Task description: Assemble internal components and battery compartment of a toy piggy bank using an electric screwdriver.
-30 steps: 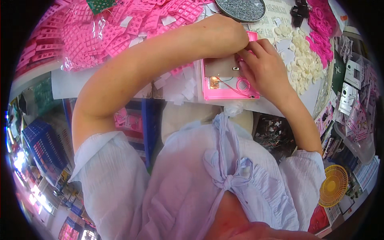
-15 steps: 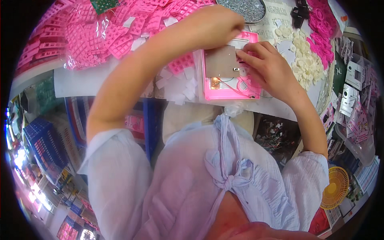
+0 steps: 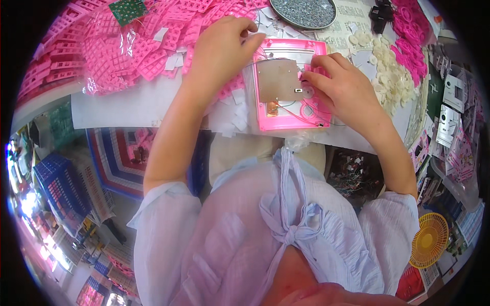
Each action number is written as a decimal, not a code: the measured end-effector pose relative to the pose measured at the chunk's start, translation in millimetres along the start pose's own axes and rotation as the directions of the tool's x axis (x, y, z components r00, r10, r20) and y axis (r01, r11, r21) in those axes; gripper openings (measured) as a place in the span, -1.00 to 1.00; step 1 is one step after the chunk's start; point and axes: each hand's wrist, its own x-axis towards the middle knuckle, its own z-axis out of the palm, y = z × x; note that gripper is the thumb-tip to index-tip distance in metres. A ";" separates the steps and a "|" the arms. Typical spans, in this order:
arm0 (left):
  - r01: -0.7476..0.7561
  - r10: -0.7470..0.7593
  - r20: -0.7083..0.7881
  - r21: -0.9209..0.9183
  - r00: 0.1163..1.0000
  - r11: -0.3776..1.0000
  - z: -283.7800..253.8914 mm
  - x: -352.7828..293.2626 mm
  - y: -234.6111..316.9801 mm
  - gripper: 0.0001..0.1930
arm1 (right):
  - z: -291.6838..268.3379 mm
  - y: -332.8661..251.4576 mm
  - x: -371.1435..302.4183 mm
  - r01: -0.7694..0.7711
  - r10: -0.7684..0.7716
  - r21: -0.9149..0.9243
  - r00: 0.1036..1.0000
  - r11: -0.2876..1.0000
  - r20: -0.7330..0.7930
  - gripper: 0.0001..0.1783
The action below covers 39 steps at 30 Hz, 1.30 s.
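A pink plastic casing [image 3: 263, 124] lies open on the table, with a brown circuit board [image 3: 277, 80] set in it and thin wires running about its lower part. My right hand [image 3: 347, 84] is over the casing's right side. Its thumb and forefinger close together at the board's right edge, beside a small dark bit I cannot make out. Off the casing's upper left corner, my left hand [image 3: 219, 51] has its thumb apart from bent fingers, and nothing shows between them.
A round dish of small metal screws [image 3: 306, 13] stands behind the casing. Pink button pads [image 3: 109, 56] are heaped at left, under a green circuit board [image 3: 127, 11]. Cream rubber pieces [image 3: 388, 76] and magenta rings [image 3: 408, 43] lie at right. White paper slips [image 3: 236, 115] lie left of the casing.
My left hand has come away from the dish's front edge, moving left and down to the casing's upper left. My right hand stays at the board's edge. The casing has shifted slightly left.
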 end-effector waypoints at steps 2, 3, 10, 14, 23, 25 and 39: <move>0.092 -0.092 0.002 -0.048 0.996 0.995 -5.6 0.8 -2.3 -0.68 | -4.0 7.2 1.0 0.012 -0.012 0.068 1.000 0.998 0.004 -0.79; 0.127 -0.127 0.010 -0.070 0.992 0.989 -7.5 -1.0 -4.9 -0.69 | -4.8 10.0 3.9 0.021 -0.021 0.103 1.000 0.994 0.002 -0.81; 0.187 -0.193 -0.009 -0.205 0.981 0.961 -14.1 -33.5 16.4 -0.81 | 15.8 17.5 71.3 0.028 0.037 0.243 0.965 0.970 -0.259 -0.83; 0.046 -0.070 -0.154 -0.156 0.986 0.987 -7.0 -51.7 14.3 -0.69 | 24.7 10.8 109.7 0.069 -0.046 0.278 0.995 0.958 -0.091 -0.78; -0.080 0.052 -0.198 -0.136 0.979 0.987 -1.4 -65.6 10.3 -0.80 | 35.0 11.1 120.2 0.151 -0.137 0.359 0.988 0.921 -0.064 -0.81; -0.088 0.063 -0.170 -0.147 0.983 0.985 -0.2 -67.1 9.9 -0.83 | 36.3 11.2 114.3 0.181 -0.129 0.301 0.974 0.936 -0.184 -0.83; -0.057 0.054 -0.020 -0.436 0.998 0.898 9.7 -29.0 31.8 -0.78 | 18.7 -0.3 40.9 0.072 0.195 0.480 0.853 0.874 -0.484 -0.79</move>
